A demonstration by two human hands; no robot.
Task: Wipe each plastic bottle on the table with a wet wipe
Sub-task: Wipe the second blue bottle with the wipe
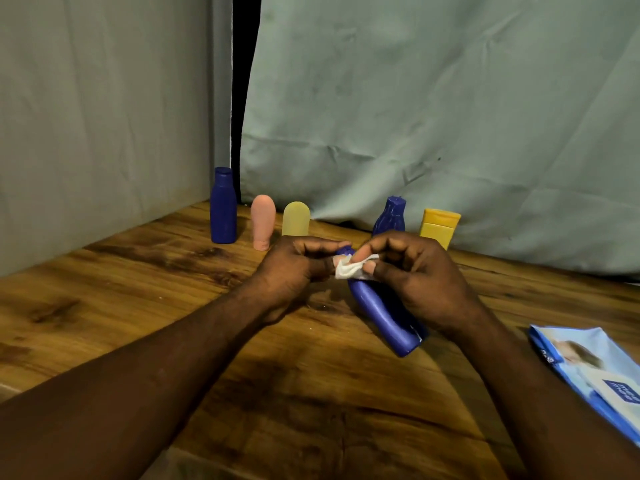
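Blue bottle (381, 313) between both hands, above table (138, 289), right of centre. Pinching cap end with left hand (294, 268), fingers curled; pressing white wipe (349, 268) onto neck with right hand (415, 275), thumb and forefinger clamped on it. Holding long axis slanted: cap far, base near and rightward. Probably sliding wipe down body next, right hand nearer.

Glossy plastic bottle (384, 317), wood-grain table (138, 289)
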